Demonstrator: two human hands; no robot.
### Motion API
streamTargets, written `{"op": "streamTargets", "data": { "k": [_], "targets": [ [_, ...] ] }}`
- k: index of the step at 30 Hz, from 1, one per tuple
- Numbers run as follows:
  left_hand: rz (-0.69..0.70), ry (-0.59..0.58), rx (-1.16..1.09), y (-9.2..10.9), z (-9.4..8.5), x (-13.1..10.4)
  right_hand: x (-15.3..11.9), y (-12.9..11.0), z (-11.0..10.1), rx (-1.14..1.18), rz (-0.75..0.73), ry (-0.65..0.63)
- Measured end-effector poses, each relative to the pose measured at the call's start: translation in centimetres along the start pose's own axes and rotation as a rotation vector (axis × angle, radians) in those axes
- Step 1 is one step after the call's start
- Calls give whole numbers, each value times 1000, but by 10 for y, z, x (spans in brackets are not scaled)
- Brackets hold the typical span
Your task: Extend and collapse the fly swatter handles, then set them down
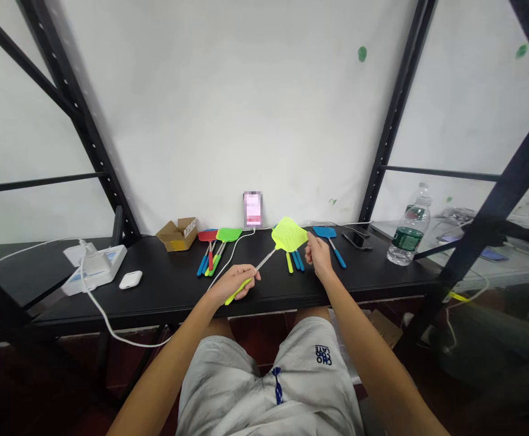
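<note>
Working remotely from the head view; both hands were on one thing, the yellow-green swatter [289,234], held up above the black table [164,290], with its head up and to the right and its handle down and to the left

Left hand [236,283]: fingers wrapped round the swatter where handle met metal rod, the handle's tail poking out below the palm

Right hand [318,254]: curled at the right corner of the mesh head, apparently pinching the rim; exact fingertip contact was too small for me to make out

Handling, my judgement: very light; the head looked like thin, bendy plastic, likely to flex or twist if pushed at one corner; the rod looked stiff but slim and smooth, so prone to roll or slip in a loose grip; nothing seemed fragile, though a hard tug on the mesh could crease it

Best hold, I reckoned: the thick handle for control, with a light pinch on the head's rim as a steadying point

Nearby: blue swatter [324,232] just right of the right hand; blue handles [299,260] showed below the held head, whatever they belonged to mostly hidden; red swatter [208,235] and green swatter [229,234] lay to the left, handles bunched together
</note>
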State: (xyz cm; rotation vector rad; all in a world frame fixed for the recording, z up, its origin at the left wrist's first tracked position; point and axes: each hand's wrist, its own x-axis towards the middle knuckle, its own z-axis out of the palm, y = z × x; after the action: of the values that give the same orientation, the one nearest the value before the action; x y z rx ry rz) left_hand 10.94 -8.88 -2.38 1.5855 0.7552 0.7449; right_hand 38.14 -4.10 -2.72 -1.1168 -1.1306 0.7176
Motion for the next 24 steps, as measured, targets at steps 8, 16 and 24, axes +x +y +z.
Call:
{"op": "streamTargets", "data": {
  "k": [8, 16, 24],
  "targets": [
    [20, -6, -5, 0, 1, -1, -31, -7, 30, 128, 38, -609],
    [8, -50, 51, 0, -2, -2, -44, -9, 46, 404, 87, -538],
    [-29, -51, 73, -5, -3, 0, -39, -3, 50, 397, 64, -291]
  ]
}}
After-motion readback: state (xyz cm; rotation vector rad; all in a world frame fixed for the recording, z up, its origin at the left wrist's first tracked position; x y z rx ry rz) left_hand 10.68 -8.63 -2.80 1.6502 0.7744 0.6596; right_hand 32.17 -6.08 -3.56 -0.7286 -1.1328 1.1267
